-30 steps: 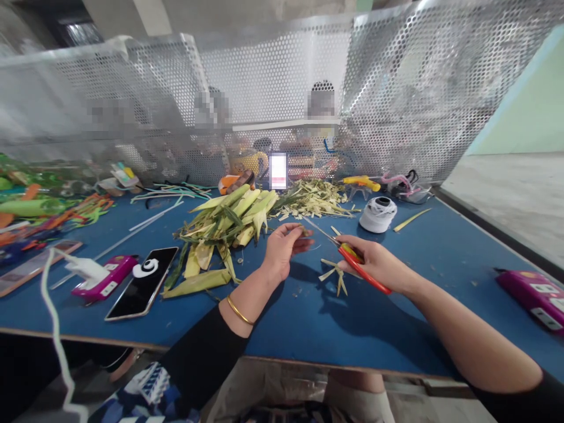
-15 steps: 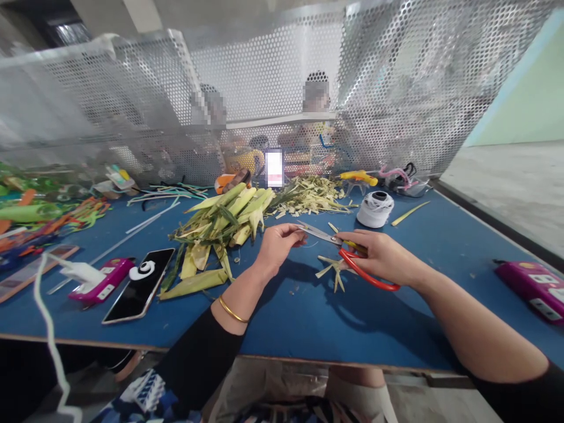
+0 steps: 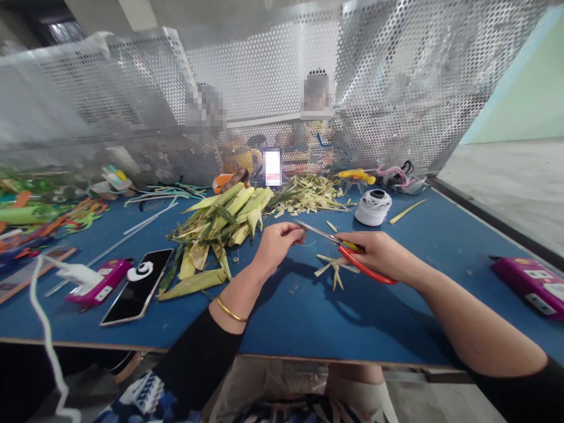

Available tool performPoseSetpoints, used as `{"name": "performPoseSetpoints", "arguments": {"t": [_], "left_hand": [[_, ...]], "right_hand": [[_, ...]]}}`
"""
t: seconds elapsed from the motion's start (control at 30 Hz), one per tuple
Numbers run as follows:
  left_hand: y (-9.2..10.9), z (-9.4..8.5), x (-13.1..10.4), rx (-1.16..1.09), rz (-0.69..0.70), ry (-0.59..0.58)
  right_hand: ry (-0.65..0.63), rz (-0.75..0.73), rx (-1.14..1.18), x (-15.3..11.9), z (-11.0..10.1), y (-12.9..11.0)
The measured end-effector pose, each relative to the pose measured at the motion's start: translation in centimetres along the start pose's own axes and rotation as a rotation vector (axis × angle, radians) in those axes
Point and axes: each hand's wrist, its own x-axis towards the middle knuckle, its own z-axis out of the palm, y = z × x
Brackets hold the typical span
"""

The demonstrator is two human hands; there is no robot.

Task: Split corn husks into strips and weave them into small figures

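My right hand (image 3: 376, 251) grips red-handled scissors (image 3: 368, 270), their blades pointing left. The blades look closed, and their tip lies at the fingers of my left hand (image 3: 282, 239). Those left fingers are pinched together on a thin pale thread (image 3: 311, 244), whose loose end curls out below the blades. Just under the scissors, a small star-shaped piece of split husk strips (image 3: 335, 271) rests on the blue table. Left of my left hand lies a heap of corn husks (image 3: 224, 220).
A white thread spool (image 3: 373, 210) stands beyond my right hand, near a yellow glue gun (image 3: 358, 176). Cut husk scraps (image 3: 311, 194) are piled at the back. A phone (image 3: 137, 288) and a purple power strip (image 3: 99, 285) lie left; another purple strip (image 3: 531, 285) sits right.
The scissor blades have come together and the red handles have drawn closer. Both hands stay in nearly the same place; the view has shifted slightly.
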Motion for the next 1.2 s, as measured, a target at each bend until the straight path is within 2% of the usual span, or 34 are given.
{"name": "performPoseSetpoints", "arguments": {"t": [0.2,0.37,0.5,0.63,0.9,1.07,1.2], "left_hand": [[-0.2,-0.2,0.1,-0.053,-0.016,0.025],[-0.2,-0.2,0.3,-0.201,-0.046,0.053],[0.0,-0.1,0.2,-0.265,-0.056,0.081],[0.2,-0.1,0.1,-0.309,-0.1,0.095],[0.0,0.1,-0.1,-0.378,-0.188,0.025],[-0.3,0.3,-0.2,-0.413,-0.171,-0.017],[-0.7,0.1,0.1,-0.385,-0.137,0.033]], "right_hand": [[0.14,0.135,0.181,0.1,0.7,0.9],[0.076,0.106,0.296,0.1,1.1,1.5],[0.056,0.079,0.292,0.0,1.2,1.5],[0.092,0.099,0.297,0.1,1.3,1.3],[0.199,0.149,0.37,0.4,1.8,1.0],[0.216,0.136,0.332,0.4,1.8,0.7],[0.211,0.123,0.295,0.3,1.8,0.2]]}}
